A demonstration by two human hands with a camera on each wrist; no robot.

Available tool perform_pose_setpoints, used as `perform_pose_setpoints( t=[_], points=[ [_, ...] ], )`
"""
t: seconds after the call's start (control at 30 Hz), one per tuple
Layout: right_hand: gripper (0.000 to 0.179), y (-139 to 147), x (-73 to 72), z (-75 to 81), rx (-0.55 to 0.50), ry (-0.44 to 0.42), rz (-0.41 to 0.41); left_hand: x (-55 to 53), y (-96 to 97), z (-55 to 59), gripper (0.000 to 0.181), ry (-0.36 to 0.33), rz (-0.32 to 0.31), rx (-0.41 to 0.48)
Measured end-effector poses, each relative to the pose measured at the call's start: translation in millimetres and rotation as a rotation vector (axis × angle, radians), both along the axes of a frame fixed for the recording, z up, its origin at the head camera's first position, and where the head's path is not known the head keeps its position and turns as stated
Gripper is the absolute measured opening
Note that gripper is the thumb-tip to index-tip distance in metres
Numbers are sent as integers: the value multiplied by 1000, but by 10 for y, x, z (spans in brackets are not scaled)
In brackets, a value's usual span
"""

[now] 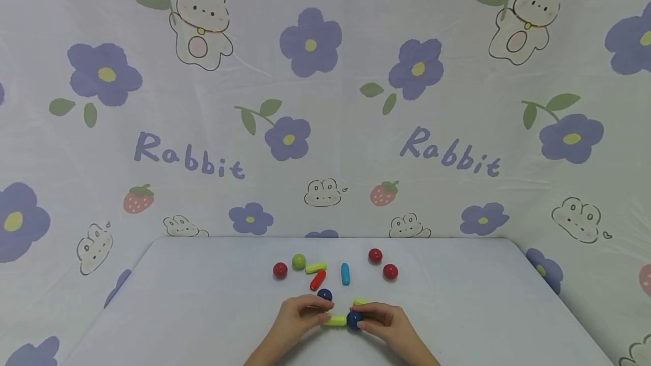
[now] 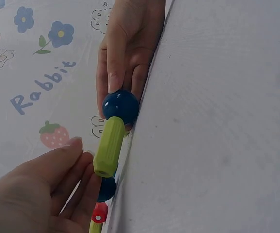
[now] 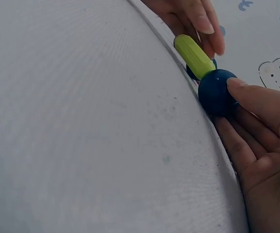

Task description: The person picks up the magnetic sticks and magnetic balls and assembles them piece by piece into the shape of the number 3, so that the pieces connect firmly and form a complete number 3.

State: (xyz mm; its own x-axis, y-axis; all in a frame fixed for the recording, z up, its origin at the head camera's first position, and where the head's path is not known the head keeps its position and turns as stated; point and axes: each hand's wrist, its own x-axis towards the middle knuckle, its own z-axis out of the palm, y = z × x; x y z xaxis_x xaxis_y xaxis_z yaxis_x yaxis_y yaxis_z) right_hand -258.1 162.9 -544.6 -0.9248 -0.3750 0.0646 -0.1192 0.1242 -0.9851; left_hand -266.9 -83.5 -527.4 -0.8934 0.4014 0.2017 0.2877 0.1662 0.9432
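Assembly seems in hand: right hand point(image 1: 389, 323) pinches a blue ball point(image 1: 354, 321), green stick point(image 1: 336, 320) against it between the hands; left hand point(image 1: 297, 319), loosely parted, empty, probably must grip the stick next.

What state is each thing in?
Left hand: open, beside front lime rod
Right hand: pinching front blue ball
Front blue ball: pinched, touching rod
Front lime rod: one end against ball, other bare
Rear blue ball: unheld, partly hidden
Red rod: lying flat
Light blue rod: lying flat
Three red balls: unattached
Green ball: unheld
Other lime rods: unheld, one partly hidden
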Motion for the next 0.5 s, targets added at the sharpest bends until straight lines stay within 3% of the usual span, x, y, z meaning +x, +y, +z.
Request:
perform_pose_setpoints(
  t=[0.2, 0.33, 0.5],
  points=[
    [32, 0, 10, 11, -2, -1, -2, -100, -20, -134, 28, 94, 90, 32],
    [31, -6, 13, 19, -1, -8, -8, -105, -20, -120, 39, 141, 158, 32],
    [31, -8, 12, 21, -19, -8, -10, -116, -26, -107, 48, 179, 234, -38]
  ],
)
